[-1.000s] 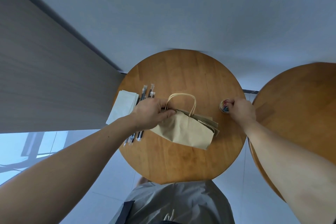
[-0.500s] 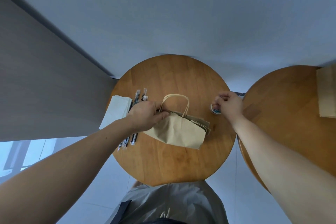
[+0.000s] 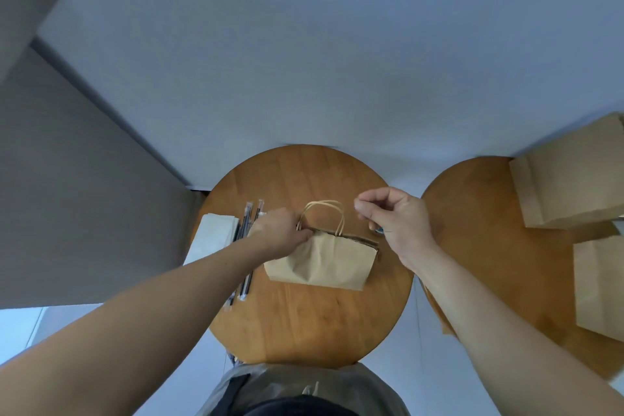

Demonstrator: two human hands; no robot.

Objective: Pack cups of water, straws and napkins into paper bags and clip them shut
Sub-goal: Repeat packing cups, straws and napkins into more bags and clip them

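ROUND WOODEN TABLE (image 3: 304, 324): my left hand (image 3: 280, 233) grips the top left corner of the flat brown paper bag (image 3: 320, 262), fingers curled over its edge. My right hand (image 3: 398, 223) hovers above the bag's right side, thumb and forefinger pinched together. Whether a clip sits between them I cannot tell.

The risk, as I judge it, is that anything that small could slip from the pinch and drop off the table. The bag's mouth is held at one corner only and may gape or slide when a clip is pushed on.

The bag lies on its side mid-table, creased down the middle, its tan twisted-paper handles (image 3: 323, 202) arched toward the far edge. It looks too flat to hold a cup. Black straws in clear wrappers (image 3: 248, 246) and a white folded napkin stack (image 3: 212, 240) lie just left of it.
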